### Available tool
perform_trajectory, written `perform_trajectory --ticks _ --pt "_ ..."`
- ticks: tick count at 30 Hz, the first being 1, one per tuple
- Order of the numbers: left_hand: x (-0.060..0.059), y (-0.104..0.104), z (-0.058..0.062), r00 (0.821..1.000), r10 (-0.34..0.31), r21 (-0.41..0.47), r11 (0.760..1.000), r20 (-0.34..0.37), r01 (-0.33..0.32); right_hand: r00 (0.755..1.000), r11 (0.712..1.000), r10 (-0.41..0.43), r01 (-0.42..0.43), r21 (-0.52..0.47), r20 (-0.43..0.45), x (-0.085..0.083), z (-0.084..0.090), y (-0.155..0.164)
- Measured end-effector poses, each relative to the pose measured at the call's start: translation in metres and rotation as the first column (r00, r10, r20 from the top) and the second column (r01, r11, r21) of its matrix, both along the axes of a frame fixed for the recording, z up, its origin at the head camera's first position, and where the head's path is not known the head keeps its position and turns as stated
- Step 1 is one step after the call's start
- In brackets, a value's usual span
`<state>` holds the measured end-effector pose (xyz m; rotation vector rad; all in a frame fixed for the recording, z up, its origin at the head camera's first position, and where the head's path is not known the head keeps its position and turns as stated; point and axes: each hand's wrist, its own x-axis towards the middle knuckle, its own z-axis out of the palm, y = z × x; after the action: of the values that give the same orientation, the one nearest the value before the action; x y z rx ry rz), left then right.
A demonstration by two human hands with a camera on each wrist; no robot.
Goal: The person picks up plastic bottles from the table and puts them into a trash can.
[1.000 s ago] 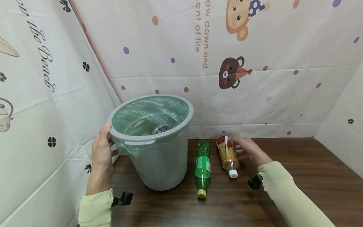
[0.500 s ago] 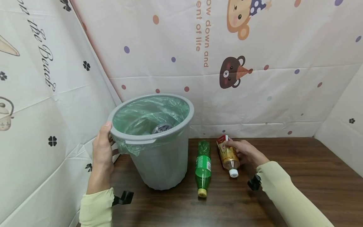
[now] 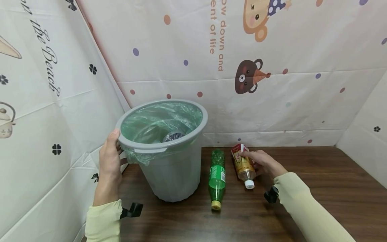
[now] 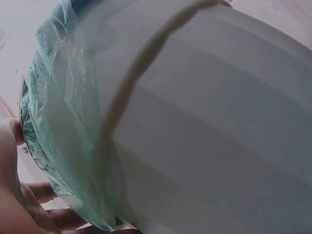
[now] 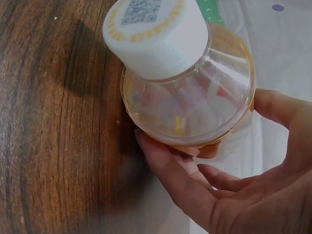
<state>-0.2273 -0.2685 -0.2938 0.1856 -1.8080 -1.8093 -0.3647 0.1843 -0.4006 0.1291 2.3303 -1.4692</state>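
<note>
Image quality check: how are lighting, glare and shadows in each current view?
Head view: fairly even light, backdrop lettering legible; left wrist: bin dim, upper-left corner washed out; right wrist: glare on the white-capped bottle, dark shadow on the table beside it.

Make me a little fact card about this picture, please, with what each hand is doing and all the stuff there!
Left hand: grips the rim of the grey bin
Right hand: fingers round the white-capped bottle
Green bag: thin, lining the bin
Inside the bin: a shiny clear thing, too hidden to name
Green bottle: lying between the bin and the other bottle, yellow cap toward the person
Table: dark brown, wood-patterned
Backdrop: white, printed with spots and animal faces
</note>
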Motion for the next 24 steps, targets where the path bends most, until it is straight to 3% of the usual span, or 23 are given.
perform_trajectory --ticks 24 --pt "-0.0008 -0.0011 -0.0005 1.000 0.014 0.009 1.000 0.005 -0.014 1.000 0.999 0.000 0.000 -0.037 0.005 0.0036 -0.0013 0.0028"
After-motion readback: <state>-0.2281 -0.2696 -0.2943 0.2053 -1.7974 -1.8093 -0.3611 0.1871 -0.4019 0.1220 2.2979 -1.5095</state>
